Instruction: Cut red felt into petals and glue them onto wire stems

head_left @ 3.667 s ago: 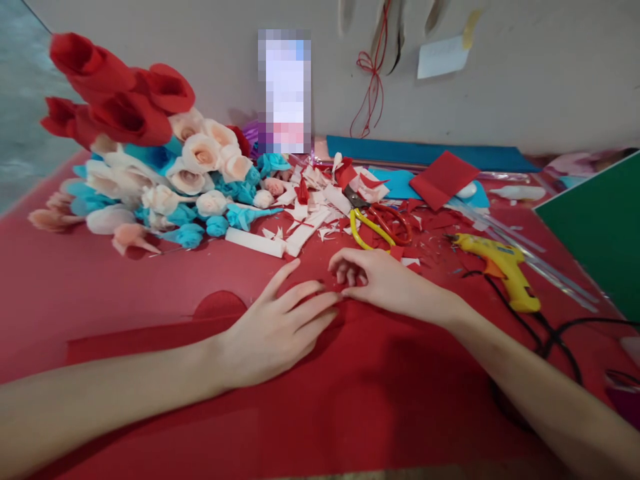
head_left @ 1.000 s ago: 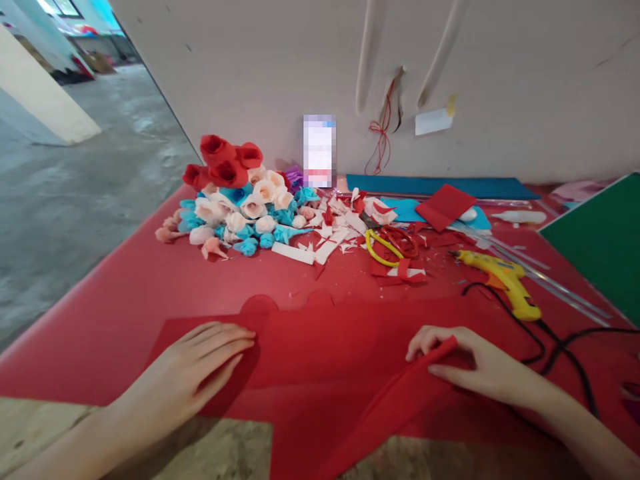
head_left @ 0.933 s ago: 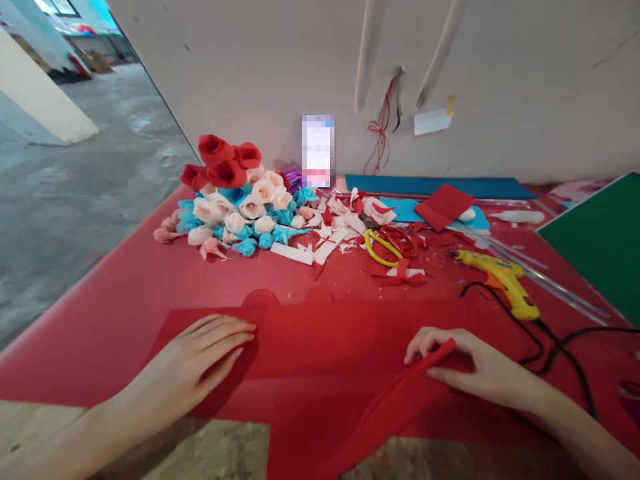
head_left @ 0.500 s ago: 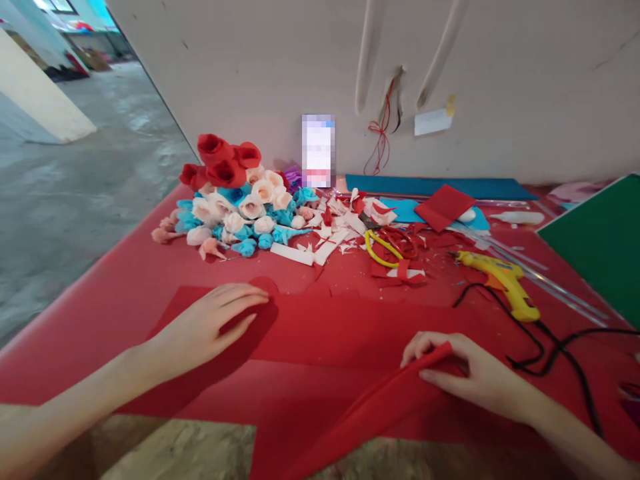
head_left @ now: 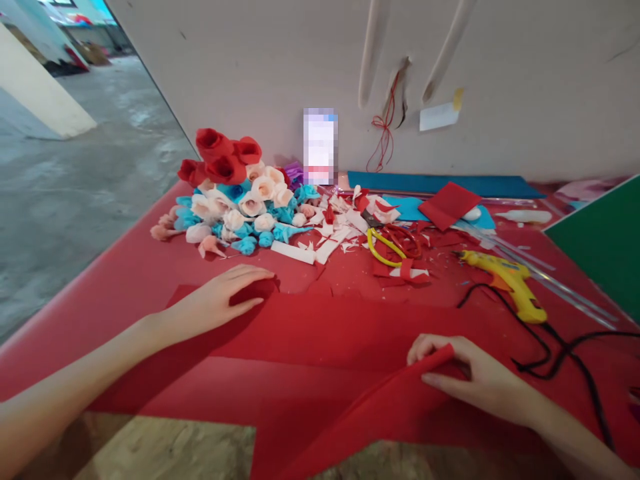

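My left hand (head_left: 227,297) hovers over or rests on the left part of a flat red paper strip (head_left: 350,330). Its fingers are stretched and the thumb stands apart; whether the fingertips touch the paper I cannot tell. At the right, my right hand (head_left: 460,373) pinches the edge of a red crepe-paper sheet (head_left: 320,437) between thumb and fingers. That sheet slants down to the left and hangs past the table's front edge. Just beyond the strip lie red and white paper scraps (head_left: 345,227) and yellow-handled scissors (head_left: 385,250).
Red, white and blue paper flowers (head_left: 240,200) are heaped at the back left. A yellow glue gun (head_left: 505,277) lies at the right with its black cord (head_left: 560,350). A phone (head_left: 321,147) stands against the wall. A green board (head_left: 605,240) leans in from the right.
My left hand has moved slightly up and away from me, its thumb farther from the paper. My right hand keeps its pinch on the red sheet. The view has shifted a little.
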`<act>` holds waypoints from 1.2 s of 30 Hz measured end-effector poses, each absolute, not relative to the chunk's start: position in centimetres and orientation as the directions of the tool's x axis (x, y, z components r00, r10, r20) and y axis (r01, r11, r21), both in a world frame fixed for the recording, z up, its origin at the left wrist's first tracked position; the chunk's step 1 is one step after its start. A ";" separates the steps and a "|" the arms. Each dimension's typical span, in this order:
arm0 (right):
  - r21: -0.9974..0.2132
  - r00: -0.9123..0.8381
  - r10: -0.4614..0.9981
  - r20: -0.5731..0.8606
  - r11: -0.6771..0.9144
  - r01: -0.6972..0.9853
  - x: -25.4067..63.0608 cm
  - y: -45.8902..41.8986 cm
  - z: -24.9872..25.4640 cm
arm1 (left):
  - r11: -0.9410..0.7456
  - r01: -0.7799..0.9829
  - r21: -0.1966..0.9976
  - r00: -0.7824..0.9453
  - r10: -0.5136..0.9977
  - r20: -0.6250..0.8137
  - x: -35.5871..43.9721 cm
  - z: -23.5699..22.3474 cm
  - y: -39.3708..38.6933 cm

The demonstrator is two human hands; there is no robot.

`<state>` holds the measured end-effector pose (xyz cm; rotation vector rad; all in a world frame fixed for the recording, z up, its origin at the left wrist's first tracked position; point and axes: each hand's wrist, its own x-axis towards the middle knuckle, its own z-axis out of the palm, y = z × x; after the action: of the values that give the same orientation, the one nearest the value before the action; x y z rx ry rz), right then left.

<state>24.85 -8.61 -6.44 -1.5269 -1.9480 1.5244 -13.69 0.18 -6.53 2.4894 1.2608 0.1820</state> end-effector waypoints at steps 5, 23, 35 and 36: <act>-0.823 -0.443 0.816 -0.372 -0.069 0.564 25.0 -8.6 -6.6 | -0.636 0.687 0.352 0.679 0.735 0.002 -11.5 -5.8 0.5; -0.855 -0.509 0.807 -0.298 0.012 0.519 24.9 -8.5 -6.5 | -0.838 0.440 0.324 0.871 0.486 0.073 -6.6 -7.1 2.0; -0.828 -0.482 0.812 -0.329 -0.003 0.561 25.1 -8.7 -6.6 | -0.828 0.416 0.377 0.881 0.470 0.061 -3.8 -6.3 1.6; -0.826 -0.476 0.814 -0.334 -0.008 0.564 25.1 -8.8 -6.6 | -0.829 0.409 0.382 0.886 0.462 0.053 -3.4 -6.4 1.5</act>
<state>25.06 -8.77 -6.59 -1.4489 -2.0226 1.4801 -3.38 1.53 -6.36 2.6895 0.6438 0.2018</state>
